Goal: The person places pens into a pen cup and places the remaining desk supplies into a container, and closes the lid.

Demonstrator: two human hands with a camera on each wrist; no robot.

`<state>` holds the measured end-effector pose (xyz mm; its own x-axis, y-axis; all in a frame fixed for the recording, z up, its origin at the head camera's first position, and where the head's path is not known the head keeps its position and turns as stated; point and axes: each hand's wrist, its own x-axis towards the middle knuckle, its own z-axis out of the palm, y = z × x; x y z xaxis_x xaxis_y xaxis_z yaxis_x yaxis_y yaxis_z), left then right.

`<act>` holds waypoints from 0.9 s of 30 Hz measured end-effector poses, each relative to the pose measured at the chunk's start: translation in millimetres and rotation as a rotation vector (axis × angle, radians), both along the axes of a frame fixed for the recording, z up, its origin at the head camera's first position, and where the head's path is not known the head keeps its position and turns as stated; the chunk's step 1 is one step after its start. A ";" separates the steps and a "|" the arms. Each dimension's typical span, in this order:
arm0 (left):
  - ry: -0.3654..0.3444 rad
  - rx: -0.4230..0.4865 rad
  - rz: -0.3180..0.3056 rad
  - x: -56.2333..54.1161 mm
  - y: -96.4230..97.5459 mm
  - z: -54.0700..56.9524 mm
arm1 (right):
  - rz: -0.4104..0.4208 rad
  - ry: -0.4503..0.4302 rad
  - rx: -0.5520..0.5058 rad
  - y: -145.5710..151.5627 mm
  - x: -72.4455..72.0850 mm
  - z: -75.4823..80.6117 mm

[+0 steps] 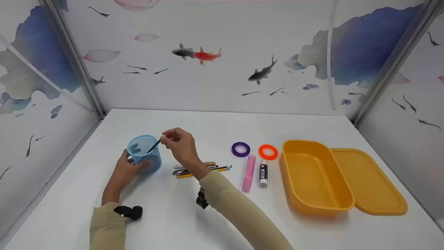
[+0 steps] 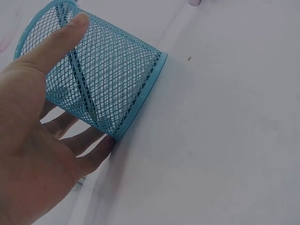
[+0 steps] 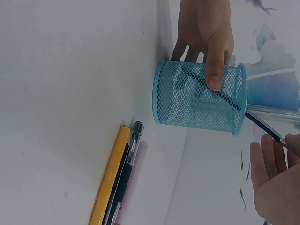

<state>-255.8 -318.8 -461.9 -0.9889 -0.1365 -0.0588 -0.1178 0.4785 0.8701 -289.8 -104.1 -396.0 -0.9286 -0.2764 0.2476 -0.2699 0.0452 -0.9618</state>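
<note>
My left hand (image 1: 123, 173) grips a light blue mesh pen cup (image 1: 156, 160) at the left of the white table, thumb on one side and fingers round the other. The cup stands upright on the tabletop. Above its rim, my right hand (image 1: 184, 147) pinches the upper end of a dark pencil (image 3: 265, 125). The pencil slants down through the cup's mouth, and its lower part shows through the mesh (image 2: 115, 70). Right of the cup, partly behind my right wrist, lies a bunch of pens and pencils (image 1: 185, 176), with a yellow pencil (image 3: 110, 176) among them.
A purple ring (image 1: 233, 149) and an orange ring (image 1: 261, 152) lie mid-table. Nearer me are a pink tube (image 1: 248, 173) and a black-and-white glue stick (image 1: 263, 172). At right stands a yellow box (image 1: 289, 184) beside its lid (image 1: 374, 184). Printed panels (image 1: 222, 90) border the table.
</note>
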 end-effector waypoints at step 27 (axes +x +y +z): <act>0.037 -0.011 -0.043 4.5 -0.7 -0.6 | 0.108 0.111 0.265 80.9 -16.3 5.1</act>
